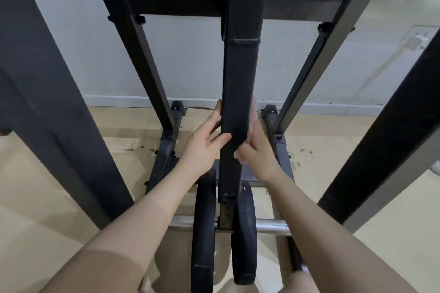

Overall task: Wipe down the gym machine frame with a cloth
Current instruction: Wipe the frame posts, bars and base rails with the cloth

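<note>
The black gym machine frame fills the view, its central upright post (242, 66) running down the middle. A dark cloth (235, 123), hard to tell from the black metal, wraps the post at hand height. My left hand (204, 143) grips it from the left, thumb across the front and fingers reaching behind. From the right, my right hand (257, 152) grips the same spot, fingers curled over the cloth's lower edge.
Two black weight plates (203, 233) sit on a chrome bar (271, 225) at the post's foot. A crossbar (178, 5) and slanted side rails stand behind. Thick dark uprights (47, 102) flank me left and right (385, 138). Beige floor and a white wall lie beyond.
</note>
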`<state>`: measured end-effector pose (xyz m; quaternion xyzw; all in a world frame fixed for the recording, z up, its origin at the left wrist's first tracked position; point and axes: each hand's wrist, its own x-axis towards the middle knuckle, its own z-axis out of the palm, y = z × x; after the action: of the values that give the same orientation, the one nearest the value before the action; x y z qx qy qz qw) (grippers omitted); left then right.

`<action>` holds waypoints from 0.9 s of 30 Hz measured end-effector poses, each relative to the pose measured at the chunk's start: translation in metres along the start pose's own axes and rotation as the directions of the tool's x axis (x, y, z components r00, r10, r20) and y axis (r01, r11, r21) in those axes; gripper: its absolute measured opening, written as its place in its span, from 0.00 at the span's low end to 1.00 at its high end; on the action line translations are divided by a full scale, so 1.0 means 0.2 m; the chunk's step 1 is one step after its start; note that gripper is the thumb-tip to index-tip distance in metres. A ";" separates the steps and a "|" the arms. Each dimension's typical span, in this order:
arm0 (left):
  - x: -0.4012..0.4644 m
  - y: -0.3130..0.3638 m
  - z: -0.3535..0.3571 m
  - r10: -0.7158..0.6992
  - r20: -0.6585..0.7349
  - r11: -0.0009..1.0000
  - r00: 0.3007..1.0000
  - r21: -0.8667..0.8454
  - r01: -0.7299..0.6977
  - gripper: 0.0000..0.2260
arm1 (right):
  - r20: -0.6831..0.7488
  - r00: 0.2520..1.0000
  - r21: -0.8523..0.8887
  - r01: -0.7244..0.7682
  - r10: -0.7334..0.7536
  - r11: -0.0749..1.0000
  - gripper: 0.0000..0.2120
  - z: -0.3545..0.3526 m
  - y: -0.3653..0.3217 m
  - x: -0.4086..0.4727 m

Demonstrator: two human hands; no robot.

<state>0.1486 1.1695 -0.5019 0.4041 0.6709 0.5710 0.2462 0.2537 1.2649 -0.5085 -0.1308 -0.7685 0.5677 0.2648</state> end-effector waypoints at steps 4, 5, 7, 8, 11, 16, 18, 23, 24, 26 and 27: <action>0.00 -0.01 0.01 0.010 -0.005 1.000 1.000 0.004 -0.010 0.30 | 0.146 0.987 0.011 -0.067 0.065 0.998 0.41 -0.10 0.00 0.06; 0.00 -0.01 0.01 0.001 -0.011 1.000 1.000 0.001 -0.001 0.30 | 0.135 0.991 0.050 -0.026 0.019 0.998 0.39 -0.11 -0.02 0.09; -0.01 0.00 0.02 0.003 -0.023 1.000 1.000 -0.008 -0.004 0.29 | 0.067 0.992 0.051 0.106 -0.109 0.993 0.34 -0.09 -0.05 0.10; -0.02 0.00 0.02 0.010 -0.027 1.000 1.000 -0.007 -0.010 0.29 | 0.028 0.988 0.056 0.149 -0.151 0.987 0.31 -0.06 -0.01 0.09; -0.02 0.01 0.03 0.009 -0.041 1.000 0.999 0.017 -0.008 0.29 | -0.122 0.992 0.076 0.037 -0.028 0.996 0.26 0.05 0.14 0.00; -0.03 0.02 0.04 -0.003 -0.052 0.999 0.999 0.035 0.005 0.30 | -0.201 0.973 0.001 0.115 -0.112 0.993 0.27 0.04 0.06 0.05; -0.03 0.03 0.04 -0.002 -0.057 0.999 0.998 0.040 0.004 0.29 | -0.236 0.954 0.008 0.193 -0.186 0.981 0.26 0.04 0.00 0.10; -0.03 0.03 0.05 0.004 -0.078 0.999 0.997 0.054 0.000 0.29 | -0.065 0.992 0.153 0.115 -0.107 0.981 0.31 0.10 0.22 -0.15; -0.03 0.03 0.05 0.005 -0.084 0.998 0.996 0.057 0.000 0.29 | -0.023 0.999 0.174 0.052 -0.049 0.983 0.32 0.10 0.27 -0.21; -0.03 0.03 0.06 0.008 -0.087 0.998 0.996 0.055 -0.003 0.29 | -0.001 1.000 0.182 -0.026 0.026 0.983 0.35 0.10 0.30 -0.24; -0.03 0.03 0.06 0.016 -0.088 0.999 0.996 0.050 -0.011 0.29 | -0.029 0.999 0.161 -0.024 0.029 0.987 0.38 0.10 0.28 -0.20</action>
<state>0.1632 1.1710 -0.5005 0.3890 0.6922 0.5732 0.2023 0.2700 1.2464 -0.5764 -0.1280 -0.7142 0.6290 0.2791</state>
